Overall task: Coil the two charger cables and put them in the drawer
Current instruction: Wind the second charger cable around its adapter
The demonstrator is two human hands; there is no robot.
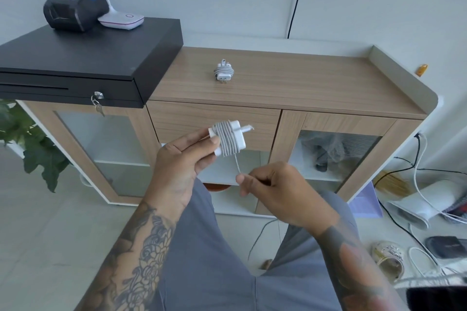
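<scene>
White charger block [228, 137], wrapped in grey cable, is gripped in the left hand [182, 161], fingers and thumb closed around one end. A loose length of the cable [237, 163] hangs down to the right hand [273, 188], which pinches it between thumb and fingers. Both hands are raised in front of a closed wooden drawer [192, 118]. On the desk [316, 83] above the drawer lies a second charger [224, 72], already coiled. A black cash box [83, 58] sits at the left.
</scene>
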